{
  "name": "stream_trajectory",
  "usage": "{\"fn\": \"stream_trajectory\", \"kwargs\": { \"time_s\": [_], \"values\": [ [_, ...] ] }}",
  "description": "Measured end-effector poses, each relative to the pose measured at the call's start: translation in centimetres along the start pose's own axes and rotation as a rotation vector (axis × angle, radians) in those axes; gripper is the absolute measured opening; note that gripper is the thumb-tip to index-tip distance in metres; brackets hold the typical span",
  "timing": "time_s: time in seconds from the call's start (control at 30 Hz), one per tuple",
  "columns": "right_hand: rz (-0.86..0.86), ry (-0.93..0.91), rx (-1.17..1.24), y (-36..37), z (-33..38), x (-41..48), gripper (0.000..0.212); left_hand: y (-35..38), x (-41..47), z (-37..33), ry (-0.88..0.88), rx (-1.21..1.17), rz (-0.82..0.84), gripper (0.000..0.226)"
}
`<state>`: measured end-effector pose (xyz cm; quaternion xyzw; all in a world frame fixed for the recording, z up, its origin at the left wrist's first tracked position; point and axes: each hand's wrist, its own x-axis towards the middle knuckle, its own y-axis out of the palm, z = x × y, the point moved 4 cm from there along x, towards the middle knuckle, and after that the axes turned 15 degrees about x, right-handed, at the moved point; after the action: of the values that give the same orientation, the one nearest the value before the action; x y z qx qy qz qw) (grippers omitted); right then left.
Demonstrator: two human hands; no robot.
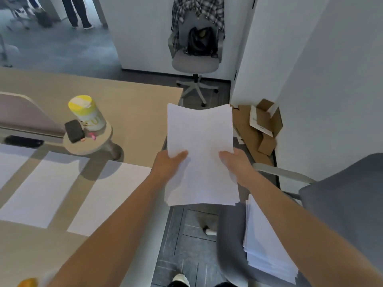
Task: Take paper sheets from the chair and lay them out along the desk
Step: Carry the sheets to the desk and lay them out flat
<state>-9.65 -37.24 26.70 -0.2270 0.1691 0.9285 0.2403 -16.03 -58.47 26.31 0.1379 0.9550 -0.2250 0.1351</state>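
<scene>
A person stands between a pale wooden desk (pixel 132 112) and a grey office chair (pixel 342 204), holding a thin sheaf of blank white paper (pixel 201 137) out in front of them, above the floor just off the desk's corner. The left hand (pixel 167 164) grips the sheaf's left edge and the right hand (pixel 236 162) grips its right edge. Each thumb lies flat on top, with the fingers tucked out of sight beneath. The two-sided grip seems meant to keep the loose sheets squared and stop them sagging; the far end bows slightly.

A much thicker stack of paper (pixel 267 245) rests on the chair seat by the person's right arm, probably the supply, kept within easy reach.

On the desk, two sheets (pixel 43 187) (pixel 112 193) lie flat side by side with a narrow gap between them, and the corner of a third (pixel 10 160) shows at the far left. The row looks set to run on towards the desk's near corner.

A yellow-lidded wipes canister (pixel 88 113) stands on a small round shelf (pixel 91 146) raised above the desktop, clear of the paper. Flattened cardboard (pixel 261 129) leans against the wall behind.
</scene>
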Motion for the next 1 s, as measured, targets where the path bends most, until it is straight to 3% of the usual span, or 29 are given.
{"fn": "stream_trajectory", "kwargs": {
  "time_s": [0.1, 0.3, 0.4, 0.53, 0.67, 1.0],
  "values": [
    [-0.030, -0.016, 0.007, 0.1, 0.8, 0.4, 0.021, 0.7, 2.0, 0.3, 0.028, -0.052, 0.059, 0.019],
    [-0.088, -0.059, -0.004, -1.3, 3.3, 4.4, 0.012, 2.4, 6.2, -2.0, 0.053, -0.031, 0.130, 0.014],
    [-0.053, -0.061, 0.051, -0.7, 4.3, 8.4, 0.014, 2.5, 9.6, -4.2, 0.073, 0.042, 0.114, 0.024],
    [0.010, -0.054, 0.081, 0.7, 6.4, 17.3, 0.025, 2.5, 18.3, -6.3, 0.065, 0.093, 0.059, 0.027],
    [0.040, -0.114, 0.062, 2.1, 11.3, 28.4, 0.011, 3.9, 30.0, -9.4, 0.054, 0.144, -0.001, 0.038],
    [0.064, -0.099, -0.045, 5.6, 27.2, 50.1, 0.010, 3.7, 51.7, -23.3, 0.060, 0.177, -0.039, 0.021]
  ]
}}
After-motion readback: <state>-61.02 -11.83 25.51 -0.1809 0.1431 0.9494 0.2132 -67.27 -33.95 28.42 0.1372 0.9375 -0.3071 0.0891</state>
